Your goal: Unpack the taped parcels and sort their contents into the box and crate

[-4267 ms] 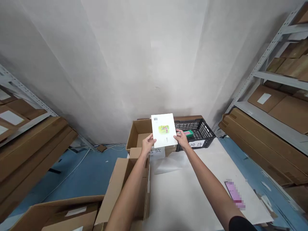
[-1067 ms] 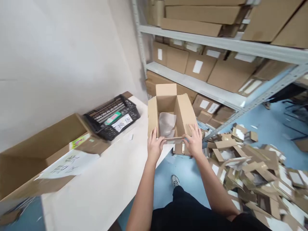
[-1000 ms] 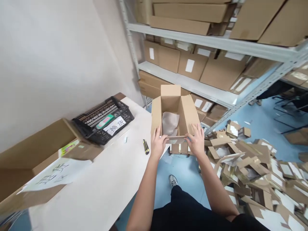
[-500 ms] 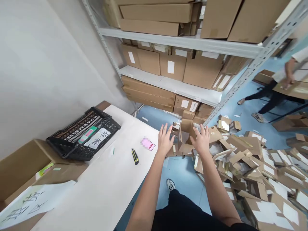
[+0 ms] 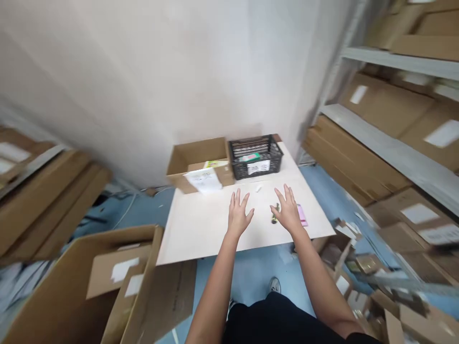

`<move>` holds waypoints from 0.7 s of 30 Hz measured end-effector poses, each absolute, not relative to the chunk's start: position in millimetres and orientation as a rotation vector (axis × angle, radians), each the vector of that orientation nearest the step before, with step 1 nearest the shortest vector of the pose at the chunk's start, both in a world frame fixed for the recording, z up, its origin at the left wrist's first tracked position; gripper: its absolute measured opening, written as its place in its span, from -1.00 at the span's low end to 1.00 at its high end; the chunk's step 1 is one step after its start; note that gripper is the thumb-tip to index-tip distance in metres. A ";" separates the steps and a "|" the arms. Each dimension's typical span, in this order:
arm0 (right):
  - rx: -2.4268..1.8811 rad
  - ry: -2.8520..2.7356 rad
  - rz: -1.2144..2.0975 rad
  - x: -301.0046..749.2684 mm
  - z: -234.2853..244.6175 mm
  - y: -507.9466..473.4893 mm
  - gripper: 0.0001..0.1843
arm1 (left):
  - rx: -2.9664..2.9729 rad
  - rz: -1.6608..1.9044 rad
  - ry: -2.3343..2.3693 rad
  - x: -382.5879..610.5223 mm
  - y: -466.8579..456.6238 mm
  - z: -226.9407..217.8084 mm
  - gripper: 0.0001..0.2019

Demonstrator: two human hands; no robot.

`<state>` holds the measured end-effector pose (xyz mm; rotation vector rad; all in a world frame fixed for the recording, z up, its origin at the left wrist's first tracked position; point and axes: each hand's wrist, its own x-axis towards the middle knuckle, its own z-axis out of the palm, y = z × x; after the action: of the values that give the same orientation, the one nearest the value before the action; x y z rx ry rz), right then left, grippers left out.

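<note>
Both hands are held out over the white table, fingers spread. My left hand is open and holds nothing. My right hand, also open and empty, appears in front of a yellow-and-black box cutter and partly covers it. Just right of that hand a pink item lies on the table, partly hidden. At the table's back stand an open cardboard box with a handwritten paper sheet on its front and a black plastic crate with a white label.
A large open carton with smaller boxes inside stands at the table's front left. Metal shelving with cardboard boxes rises on the right. Loose boxes cover the floor at lower right. More cartons are stacked on the left.
My view has swung left, from the shelving and box pile to face the table and wall. Both hands stay open and raised, now in front of the table.
</note>
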<state>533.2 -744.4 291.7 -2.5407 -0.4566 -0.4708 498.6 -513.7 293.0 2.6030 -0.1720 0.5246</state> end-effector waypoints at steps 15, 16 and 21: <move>-2.054 -1.599 0.105 383.3 256.5 -251.4 -0.24 | 2.485 0.602 1.055 195.1 -125.7 246.8 -0.34; -2.030 -1.646 0.137 369.1 253.2 -227.2 -0.22 | 2.455 0.590 1.129 174.5 -109.9 240.1 -0.33; -1.954 -1.858 0.292 322.1 230.7 -124.3 -0.16 | 2.201 0.398 1.499 92.3 -52.0 185.0 -0.30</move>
<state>322.1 -124.3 230.7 -1.9541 -1.8579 0.2915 92.3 -52.0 185.0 2.2012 1.4987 0.3982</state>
